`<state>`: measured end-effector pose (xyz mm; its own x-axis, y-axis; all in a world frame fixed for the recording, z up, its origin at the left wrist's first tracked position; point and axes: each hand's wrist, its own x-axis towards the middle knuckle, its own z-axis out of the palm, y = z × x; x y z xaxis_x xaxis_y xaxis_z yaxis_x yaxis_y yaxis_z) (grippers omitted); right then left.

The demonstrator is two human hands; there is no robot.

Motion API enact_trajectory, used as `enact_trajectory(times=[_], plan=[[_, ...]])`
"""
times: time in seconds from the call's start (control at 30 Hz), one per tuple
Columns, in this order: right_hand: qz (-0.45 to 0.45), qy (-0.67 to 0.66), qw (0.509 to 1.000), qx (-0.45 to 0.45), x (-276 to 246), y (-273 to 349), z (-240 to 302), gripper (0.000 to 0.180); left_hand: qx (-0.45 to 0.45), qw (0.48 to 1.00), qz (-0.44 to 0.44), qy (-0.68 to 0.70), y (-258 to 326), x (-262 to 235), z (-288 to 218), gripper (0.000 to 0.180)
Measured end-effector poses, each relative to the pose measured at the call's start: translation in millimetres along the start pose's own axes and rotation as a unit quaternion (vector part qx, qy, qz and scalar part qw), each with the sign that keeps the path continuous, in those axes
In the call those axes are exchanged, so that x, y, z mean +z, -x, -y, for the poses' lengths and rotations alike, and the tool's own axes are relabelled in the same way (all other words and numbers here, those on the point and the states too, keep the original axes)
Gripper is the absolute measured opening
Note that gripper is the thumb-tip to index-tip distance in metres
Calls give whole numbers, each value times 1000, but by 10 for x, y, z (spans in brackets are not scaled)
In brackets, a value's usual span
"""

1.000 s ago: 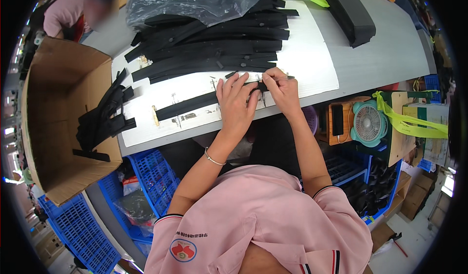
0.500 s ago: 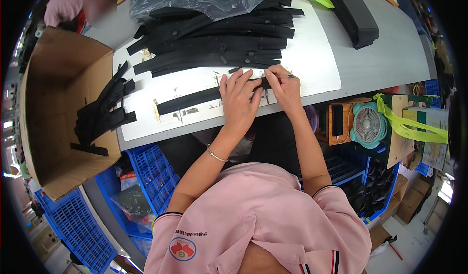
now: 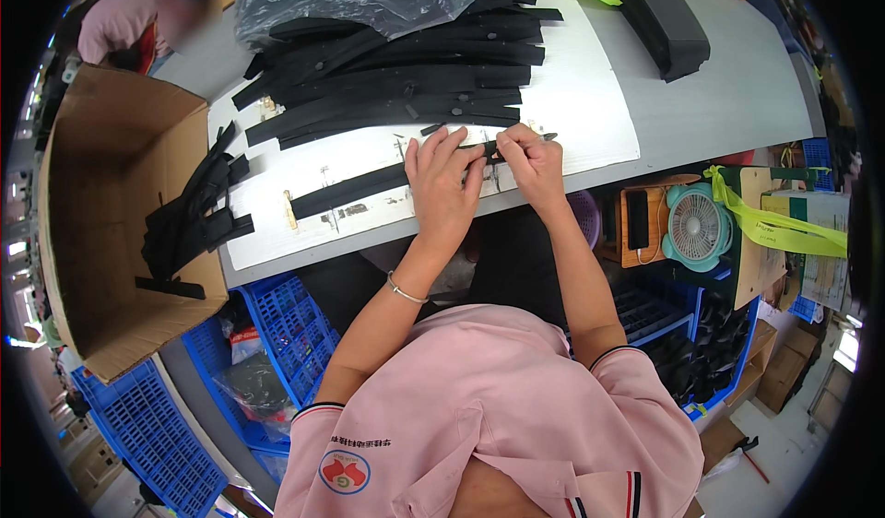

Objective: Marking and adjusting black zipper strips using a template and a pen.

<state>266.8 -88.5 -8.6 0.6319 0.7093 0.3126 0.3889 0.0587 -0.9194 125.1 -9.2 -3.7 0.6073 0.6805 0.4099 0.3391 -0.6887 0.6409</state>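
Note:
A long black fabric strip (image 3: 355, 188) lies across the white board (image 3: 590, 140) in front of me. My left hand (image 3: 441, 182) rests over its right part, fingers spread and flat, the thumb near the strip's lower edge. Close beside it, my right hand (image 3: 533, 163) is closed in a pinch at the strip's right end. A slim dark object (image 3: 550, 136) pokes out past these fingers; its kind is too small to tell. The strip's very end is partly hidden by my fingers. A short black scrap (image 3: 432, 130) lies just above my left fingertips.
Many black strips (image 3: 396, 85) are piled farther back, under a clear plastic bag (image 3: 359, 2). At the left, a cardboard box (image 3: 83, 232) has black strips (image 3: 189, 218) over its edge. A long black padded piece (image 3: 659, 20) lies far right; a green fan (image 3: 696, 228) stands below the table edge.
Both hands stay at the strip's right end, with only small finger shifts. The slim dark object now points out farther from my right fingers. The whole view has shifted slightly.

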Motion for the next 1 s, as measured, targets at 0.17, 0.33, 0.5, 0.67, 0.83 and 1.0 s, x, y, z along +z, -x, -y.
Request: enact_trajectory(times=[0.17, 0.33, 0.5, 0.67, 0.83, 1.0], plan=[[45, 37, 998, -13, -34, -8, -59, 20, -5, 1000, -5, 7, 3, 9, -6, 16], [41, 100, 993, -52, -8, -15, -59, 18, -6, 1000, -7, 11, 7, 5, -4, 16], [54, 171, 979, -93, -11, -36, -16, 16, -4, 1000, -3, 12, 1, 4, 4, 17], [74, 33, 997, 4, -32, -25, -4, 15, -1, 1000, 3, 9, 27, -3, 43, 24], [-22, -88, 992, 92, -103, 34, 40, 18, -7, 999, 44, -22, -77, -92, 40, 82], [-92, -105, 984, 108, -90, 38, 71, 18, 2, 997, 29, -72, -567, 21, 386, 100]])
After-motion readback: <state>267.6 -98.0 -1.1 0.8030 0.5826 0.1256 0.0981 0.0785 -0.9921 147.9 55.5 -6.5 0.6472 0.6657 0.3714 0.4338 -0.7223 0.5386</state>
